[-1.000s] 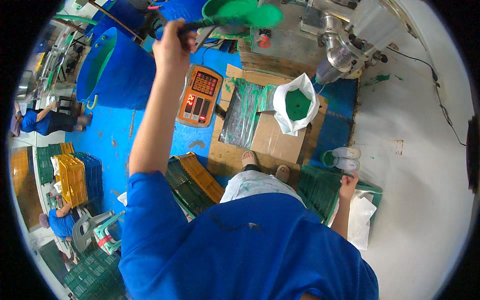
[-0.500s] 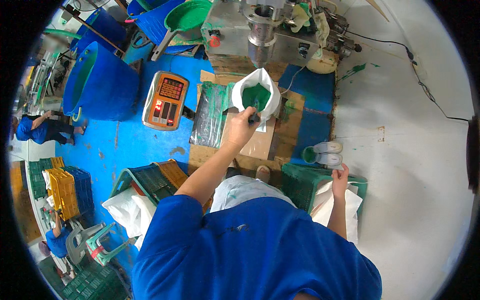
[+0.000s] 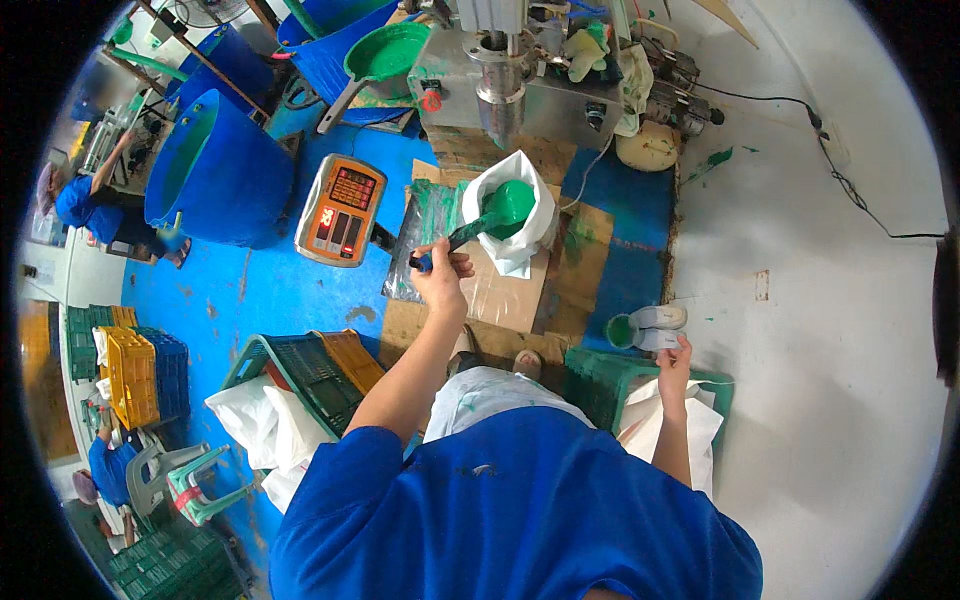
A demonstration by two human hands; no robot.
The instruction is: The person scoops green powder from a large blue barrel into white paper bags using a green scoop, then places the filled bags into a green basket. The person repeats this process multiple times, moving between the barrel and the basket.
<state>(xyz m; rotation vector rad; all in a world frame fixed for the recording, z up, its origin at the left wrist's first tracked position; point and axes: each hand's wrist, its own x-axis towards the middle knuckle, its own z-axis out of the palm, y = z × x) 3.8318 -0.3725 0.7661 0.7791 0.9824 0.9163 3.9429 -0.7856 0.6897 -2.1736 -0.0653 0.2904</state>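
A white bag (image 3: 543, 215) stands with its mouth folded wide, and thick green paste (image 3: 512, 203) shows inside it. Just left of the bag, my left hand (image 3: 440, 282) grips the dark handle of a long flat tool smeared with green (image 3: 468, 232), its tip over the bag's near-left rim. Out to the right, my right hand (image 3: 674, 375) has its fingers pinched beside two white rounded items (image 3: 657, 328). What those fingers hold cannot be made out. A small cup with green contents (image 3: 620, 331) sits beside the white items.
A metal nozzle (image 3: 501, 100) hangs from the machine behind the bag. An orange-grey scale display (image 3: 341, 212) stands to the left. Blue tubs (image 3: 225, 175) and a green pan (image 3: 388, 52) lie beyond. Crates (image 3: 300, 375) flank me, another green crate (image 3: 590, 385) at right. Other people work far left.
My left hand has drawn the tool out of the bag, moving left and slightly nearer. The green paste is more exposed. My right hand has barely shifted.
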